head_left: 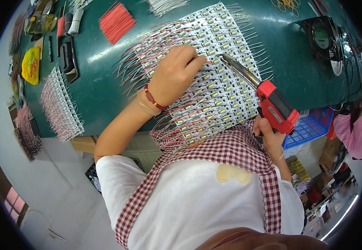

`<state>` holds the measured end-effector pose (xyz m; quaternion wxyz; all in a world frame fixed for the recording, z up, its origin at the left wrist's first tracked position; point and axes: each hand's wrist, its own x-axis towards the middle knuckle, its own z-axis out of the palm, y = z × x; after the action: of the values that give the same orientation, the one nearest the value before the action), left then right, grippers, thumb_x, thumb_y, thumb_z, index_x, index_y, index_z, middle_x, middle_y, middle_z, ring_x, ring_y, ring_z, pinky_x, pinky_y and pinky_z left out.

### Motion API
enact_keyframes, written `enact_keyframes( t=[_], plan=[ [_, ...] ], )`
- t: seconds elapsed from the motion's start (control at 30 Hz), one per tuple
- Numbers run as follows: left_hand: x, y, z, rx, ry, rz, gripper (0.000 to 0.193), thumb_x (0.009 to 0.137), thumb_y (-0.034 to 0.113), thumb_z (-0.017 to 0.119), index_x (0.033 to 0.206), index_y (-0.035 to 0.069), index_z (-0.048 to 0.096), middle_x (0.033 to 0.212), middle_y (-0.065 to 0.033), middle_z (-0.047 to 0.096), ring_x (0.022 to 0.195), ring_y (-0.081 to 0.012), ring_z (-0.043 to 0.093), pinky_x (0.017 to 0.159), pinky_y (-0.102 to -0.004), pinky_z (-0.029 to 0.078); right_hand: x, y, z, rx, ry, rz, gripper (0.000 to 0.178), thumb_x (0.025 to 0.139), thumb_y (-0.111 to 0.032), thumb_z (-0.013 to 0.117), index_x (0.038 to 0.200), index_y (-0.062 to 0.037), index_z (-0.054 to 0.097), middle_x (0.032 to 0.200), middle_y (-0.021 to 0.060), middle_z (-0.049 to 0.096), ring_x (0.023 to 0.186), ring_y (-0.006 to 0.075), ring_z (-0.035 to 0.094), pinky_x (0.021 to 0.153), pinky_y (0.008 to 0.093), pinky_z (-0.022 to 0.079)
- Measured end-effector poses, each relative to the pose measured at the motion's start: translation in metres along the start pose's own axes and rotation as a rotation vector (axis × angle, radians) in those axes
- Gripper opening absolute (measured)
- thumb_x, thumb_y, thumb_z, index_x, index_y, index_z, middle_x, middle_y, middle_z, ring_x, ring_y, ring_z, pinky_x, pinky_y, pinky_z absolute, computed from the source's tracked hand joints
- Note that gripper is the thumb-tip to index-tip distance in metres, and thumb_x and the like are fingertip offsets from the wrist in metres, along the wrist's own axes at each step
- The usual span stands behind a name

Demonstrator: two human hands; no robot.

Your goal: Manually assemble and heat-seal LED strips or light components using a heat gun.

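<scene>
A large panel of small white circuit boards (239,83) lies on the table in front of me, with rows of yellowish parts and many red and white wires sticking out from its sides. My left hand (176,73) is above the panel, its fingers pinched together, and a bit of red wire (208,63) shows at the fingertips. My right hand (268,134) is wrapped round the handle of a red and black soldering gun (276,106). The gun's metal tip points up and left and reaches the boards just right of the left fingertips.
Bundles of red wires (116,23) and white wires (167,6) lie at the back of the green table (93,91). Wired board panels (60,106), a yellow bag (31,66) and a black-handled tool (68,58) are at left. A black fan (321,38) stands at right, above a blue crate (310,129).
</scene>
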<state>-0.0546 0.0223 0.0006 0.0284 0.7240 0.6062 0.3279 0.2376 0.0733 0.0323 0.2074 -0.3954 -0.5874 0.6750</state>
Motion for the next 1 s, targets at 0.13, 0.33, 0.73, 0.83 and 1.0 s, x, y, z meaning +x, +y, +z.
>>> enact_keyframes(
  t=[0.13, 0.33, 0.73, 0.83, 1.0],
  plan=[
    [-0.009, 0.006, 0.006, 0.045, -0.073, -0.036, 0.017, 0.073, 0.004, 0.061, 0.091, 0.002, 0.064, 0.077, -0.008, 0.048, 0.073, -0.0233, 0.053, 0.066, -0.0336, 0.045, -0.006, 0.006, -0.003, -0.013, -0.043, -0.009, 0.046, 0.092, -0.02, 0.058, 0.126, 0.0077, 0.042, 0.061, 0.0067, 0.052, 0.049, 0.0131, 0.048, 0.047, 0.0259, 0.04],
    [-0.01, 0.006, 0.009, 0.068, -0.102, -0.038, 0.019, 0.074, 0.004, 0.062, 0.092, 0.004, 0.066, 0.076, -0.0069, 0.048, 0.072, -0.0226, 0.053, 0.067, -0.034, 0.045, -0.011, 0.012, -0.006, 0.057, -0.031, 0.106, 0.01, 0.088, -0.009, 0.064, 0.09, 0.0004, 0.059, 0.069, 0.0019, 0.058, 0.058, 0.0073, 0.052, 0.052, 0.0226, 0.042],
    [-0.003, 0.004, 0.012, 0.07, -0.077, 0.044, 0.015, 0.074, 0.003, 0.066, 0.089, 0.003, 0.067, 0.075, -0.0072, 0.048, 0.069, -0.0229, 0.051, 0.064, -0.0343, 0.045, -0.013, 0.025, -0.005, 0.002, 0.047, 0.129, 0.011, 0.084, -0.009, 0.068, 0.089, -0.0012, 0.062, 0.068, 0.0005, 0.059, 0.056, 0.0067, 0.053, 0.05, 0.0224, 0.042],
    [-0.002, 0.004, 0.011, 0.066, -0.095, 0.053, 0.017, 0.074, 0.002, 0.065, 0.091, 0.003, 0.067, 0.078, -0.0076, 0.05, 0.073, -0.0239, 0.053, 0.067, -0.0348, 0.046, -0.011, 0.027, -0.005, -0.154, 0.045, 0.01, 0.011, 0.084, -0.009, 0.068, 0.09, -0.0014, 0.062, 0.067, 0.0003, 0.059, 0.056, 0.007, 0.054, 0.051, 0.0226, 0.043],
    [0.0, 0.005, 0.009, 0.067, -0.117, 0.064, 0.019, 0.073, 0.001, 0.064, 0.092, 0.004, 0.067, 0.079, -0.0075, 0.051, 0.076, -0.0244, 0.055, 0.07, -0.0351, 0.047, -0.016, 0.022, -0.011, -0.049, 0.011, 0.095, 0.011, 0.085, -0.009, 0.068, 0.091, -0.0017, 0.063, 0.071, 0.0008, 0.06, 0.058, 0.0073, 0.054, 0.053, 0.0237, 0.043]
  ],
)
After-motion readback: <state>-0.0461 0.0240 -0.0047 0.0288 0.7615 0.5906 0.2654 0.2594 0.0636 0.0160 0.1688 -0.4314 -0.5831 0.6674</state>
